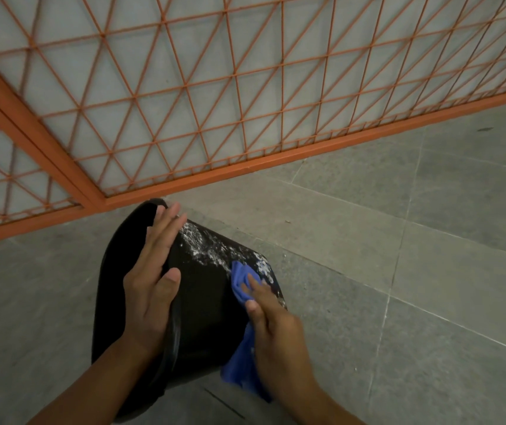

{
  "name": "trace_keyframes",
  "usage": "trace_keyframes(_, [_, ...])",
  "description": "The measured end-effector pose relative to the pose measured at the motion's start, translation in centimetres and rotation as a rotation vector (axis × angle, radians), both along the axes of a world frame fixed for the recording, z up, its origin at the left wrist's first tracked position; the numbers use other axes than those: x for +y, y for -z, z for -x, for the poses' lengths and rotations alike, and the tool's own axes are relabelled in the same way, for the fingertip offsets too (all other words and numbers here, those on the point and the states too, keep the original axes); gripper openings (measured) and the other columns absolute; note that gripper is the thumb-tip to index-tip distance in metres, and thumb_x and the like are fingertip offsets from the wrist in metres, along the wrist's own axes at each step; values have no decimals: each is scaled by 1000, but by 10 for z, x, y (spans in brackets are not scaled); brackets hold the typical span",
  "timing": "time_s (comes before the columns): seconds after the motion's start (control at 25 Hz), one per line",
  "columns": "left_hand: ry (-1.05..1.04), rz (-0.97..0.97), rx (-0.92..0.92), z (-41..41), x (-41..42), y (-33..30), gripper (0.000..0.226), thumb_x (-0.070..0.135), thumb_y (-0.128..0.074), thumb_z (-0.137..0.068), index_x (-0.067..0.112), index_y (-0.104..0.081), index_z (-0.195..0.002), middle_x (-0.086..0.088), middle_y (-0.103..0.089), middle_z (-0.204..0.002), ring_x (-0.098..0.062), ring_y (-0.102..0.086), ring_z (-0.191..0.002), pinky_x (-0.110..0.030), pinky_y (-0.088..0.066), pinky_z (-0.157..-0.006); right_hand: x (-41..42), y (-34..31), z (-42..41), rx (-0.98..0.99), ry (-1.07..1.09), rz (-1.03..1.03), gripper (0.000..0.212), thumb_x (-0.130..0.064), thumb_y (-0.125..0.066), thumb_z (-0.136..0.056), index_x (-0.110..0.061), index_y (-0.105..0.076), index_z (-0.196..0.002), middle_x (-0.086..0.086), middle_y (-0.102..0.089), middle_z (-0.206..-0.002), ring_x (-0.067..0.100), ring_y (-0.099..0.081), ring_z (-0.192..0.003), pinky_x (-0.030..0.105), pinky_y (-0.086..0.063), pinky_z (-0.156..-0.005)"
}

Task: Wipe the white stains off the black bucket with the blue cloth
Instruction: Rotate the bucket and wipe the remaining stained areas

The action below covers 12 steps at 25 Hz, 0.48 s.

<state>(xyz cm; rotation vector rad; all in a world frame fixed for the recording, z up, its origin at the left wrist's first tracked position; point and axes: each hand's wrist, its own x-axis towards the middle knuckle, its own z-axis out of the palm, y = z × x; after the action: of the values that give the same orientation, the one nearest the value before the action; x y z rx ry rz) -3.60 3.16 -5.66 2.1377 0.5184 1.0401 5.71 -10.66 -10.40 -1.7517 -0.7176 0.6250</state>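
Two hands on black bucket (202, 302) — left (150, 280) flat, right (273, 326) pressing blue cloth (239, 280).

A single head-worn camera is looking forward and steeply down from above the person's own forearms; it is sitting close over the black bucket (202, 302), which is filling the lower middle of the view, with the left hand (153, 286) and right hand (276, 329) entering from the bottom edge; the wide lens is bending the orange metal grille (184, 87) across the upper half and tilting the grey tiled floor (429, 240) at the right; no second view is sharing the scene.
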Motion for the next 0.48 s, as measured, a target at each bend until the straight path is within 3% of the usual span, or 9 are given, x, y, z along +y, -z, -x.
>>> trace_keyframes(0.08, [-22, 19, -10, 3, 1, 1, 61, 55, -36, -96, 11, -44, -137, -3, -38, -152, -21, -23, -147, -36, -18, -120, 10, 5, -13, -34, -17, -24, 33, -18, -44, -94, -19, -50, -127, -20, -41, -124, -5, -35, -121, 8, -22, -104])
trace_keyframes(0.16, [-28, 26, -21, 5, -2, 1, 66, 59, -34, -95, 9, -45, -137, 1, -38, -152, -20, -23, -147, -32, -19, -120, 10, 19, -22, -22, 52, 18, 33, -19, -43, -95, -19, -49, -127, -16, -45, -128, -2, -39, -120, 5, -23, -99])
trace_keyframes(0.24, [-15, 32, -20, 1, -4, 0, 62, 53, -37, -95, 8, -46, -136, 6, -38, -152, -18, -23, -147, -41, -17, -121, -2, 30, -19, -20, 165, 89, 33, -19, -44, -94, -19, -51, -126, -7, -51, -131, 6, -44, -123, 8, -26, -98])
trace_keyframes(0.32, [5, 24, -11, -1, -4, -1, 60, 53, -37, -95, 10, -45, -136, 14, -38, -151, -17, -24, -147, -47, -16, -120, -13, 27, -5, -23, 177, 103, 33, -16, -46, -93, -18, -51, -126, -8, -49, -131, 7, -40, -126, 12, -23, -102])
trace_keyframes(0.4, [13, 12, -19, -1, -3, -1, 66, 58, -35, -95, 8, -45, -137, 15, -38, -151, -17, -23, -147, -40, -17, -121, -12, 16, 3, -38, 79, 39, 33, -16, -45, -93, -20, -51, -125, -17, -43, -128, 0, -33, -127, 15, -20, -107])
trace_keyframes(0.48, [-3, 30, -19, -1, 0, -1, 71, 59, -35, -95, 3, -46, -136, 5, -39, -151, -17, -23, -147, -34, -18, -120, 0, 12, -6, -53, 10, 5, 32, -19, -45, -94, -19, -52, -125, -16, -46, -128, 0, -35, -125, 17, -24, -108])
